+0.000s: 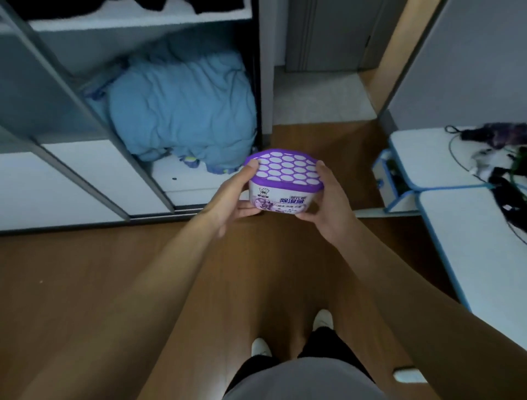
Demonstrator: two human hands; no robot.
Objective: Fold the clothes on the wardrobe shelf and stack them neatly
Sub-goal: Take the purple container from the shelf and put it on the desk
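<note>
We've got left grip (228, 200) and right grip (328, 208) clamped on the dehumidifier box (285, 180); tilt it and it may spill.

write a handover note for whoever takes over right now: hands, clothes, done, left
Left hand and right hand both grip a purple-lidded box in front of the open wardrobe.
Dark clothes lie on the upper shelf; a blue bundle sits crumpled in the compartment below.
Done: no folded stack in view.
Left: put the box down, probably, then fold and stack.
</note>
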